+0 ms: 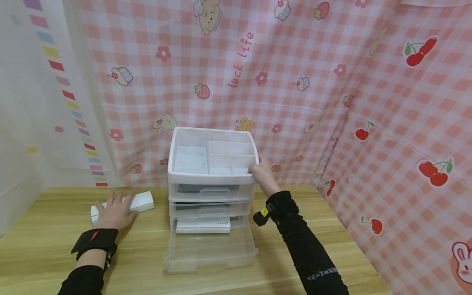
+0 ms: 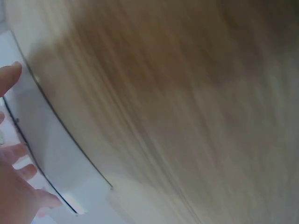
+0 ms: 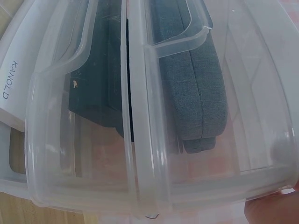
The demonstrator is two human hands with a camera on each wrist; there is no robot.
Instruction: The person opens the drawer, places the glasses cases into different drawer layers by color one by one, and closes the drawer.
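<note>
A white plastic drawer organizer (image 1: 212, 179) with clear drawers stands mid-table. My right hand (image 1: 264, 176) grips the front right corner of its top tray; in the right wrist view only part of that hand (image 3: 273, 207) shows. Its bottom drawer (image 1: 212, 250) is pulled out and has a white box (image 1: 203, 225) marked KANOLD at its back. To the left lies a long white box (image 1: 144, 201). My left hand (image 1: 116, 213) spans that box, fingers over its top and thumb (image 2: 10, 77) against its near face.
A dark grey fabric case (image 3: 196, 88) sits in the upper drawer and a dark box (image 3: 100, 88) in the one below. Compartments divide the top tray. Pink checked cloth (image 1: 221, 106) hangs behind and to the right of the wooden table (image 1: 140, 254).
</note>
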